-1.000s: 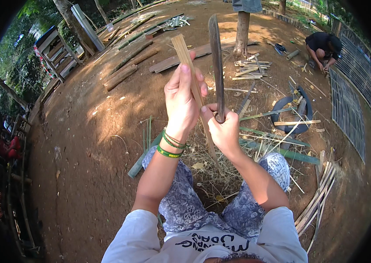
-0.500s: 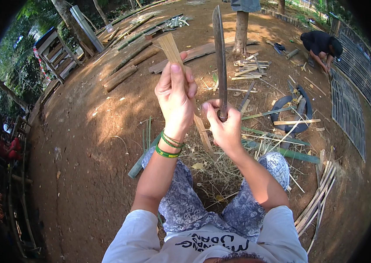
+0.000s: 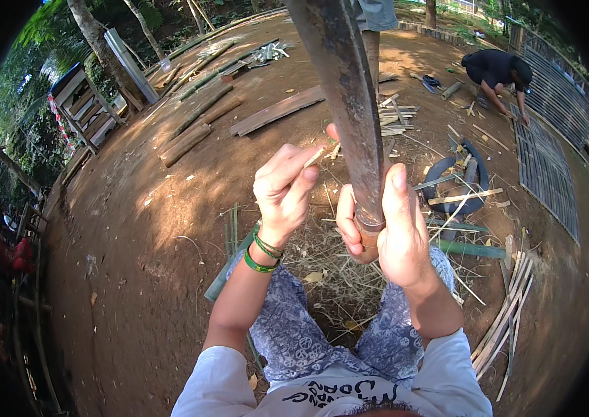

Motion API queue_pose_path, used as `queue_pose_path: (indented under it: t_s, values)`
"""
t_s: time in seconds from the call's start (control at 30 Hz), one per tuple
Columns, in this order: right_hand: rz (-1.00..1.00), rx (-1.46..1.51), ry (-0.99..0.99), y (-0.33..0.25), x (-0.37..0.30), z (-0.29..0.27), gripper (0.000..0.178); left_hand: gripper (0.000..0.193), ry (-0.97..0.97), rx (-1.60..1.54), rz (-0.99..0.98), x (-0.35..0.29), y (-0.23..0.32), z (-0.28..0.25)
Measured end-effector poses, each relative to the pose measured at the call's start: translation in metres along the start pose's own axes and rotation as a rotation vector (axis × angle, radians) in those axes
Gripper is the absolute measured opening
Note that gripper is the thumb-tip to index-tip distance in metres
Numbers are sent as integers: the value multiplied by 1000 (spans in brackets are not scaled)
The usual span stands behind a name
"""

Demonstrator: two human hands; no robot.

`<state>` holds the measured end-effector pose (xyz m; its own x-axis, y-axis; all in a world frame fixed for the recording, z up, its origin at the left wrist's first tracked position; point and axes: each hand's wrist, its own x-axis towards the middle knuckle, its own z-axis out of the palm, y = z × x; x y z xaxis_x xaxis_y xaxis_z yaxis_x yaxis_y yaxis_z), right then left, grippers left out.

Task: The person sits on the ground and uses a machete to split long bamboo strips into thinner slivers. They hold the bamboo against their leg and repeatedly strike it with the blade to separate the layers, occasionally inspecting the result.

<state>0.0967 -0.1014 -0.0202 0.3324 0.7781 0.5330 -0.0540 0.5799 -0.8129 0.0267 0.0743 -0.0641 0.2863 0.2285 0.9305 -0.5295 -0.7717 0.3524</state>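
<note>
As the right hand [image 3: 403, 233], mid-frame, clasps a long dark-steel machete [image 3: 350, 97] by its brown handle [image 3: 368, 243] — likely heavy, surest there — the left hand [image 3: 283, 189] pinches a pale wooden strip [image 3: 314, 158].

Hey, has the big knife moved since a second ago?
Yes: the knife looks larger, so probably nearer the camera, and its handle has gone from about level with the black ring on the ground to lower in the view.

Brown earth ground [image 3: 127, 278] carries pale strips [image 3: 505, 320], a dark ring [image 3: 483, 174] — perhaps a tyre — and tangled shavings [image 3: 339, 279].
</note>
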Motion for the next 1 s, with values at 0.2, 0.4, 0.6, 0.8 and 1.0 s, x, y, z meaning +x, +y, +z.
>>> queue_pose_path:
  t_s: [0.2, 0.4, 0.6, 0.8, 1.0]
  values:
    - [99, 27, 21, 2, -8, 1, 63, 23, 12, -6, -53, -18, -2, 0]
    - [163, -127, -12, 4, -12, -3, 66, 22, -14, 13, -9, -21, -4, -1]
    - [162, -43, 40, 4, -15, 0, 61, 22, -27, 9, -25, -24, -4, 0]
    - [150, -49, 46, 8, -15, 1, 59, 23, -23, 13, -47, -28, -5, 1]
    - [128, -75, 60, 10, -16, 1, 58, 22, -27, 51, -43, -28, -4, 1]
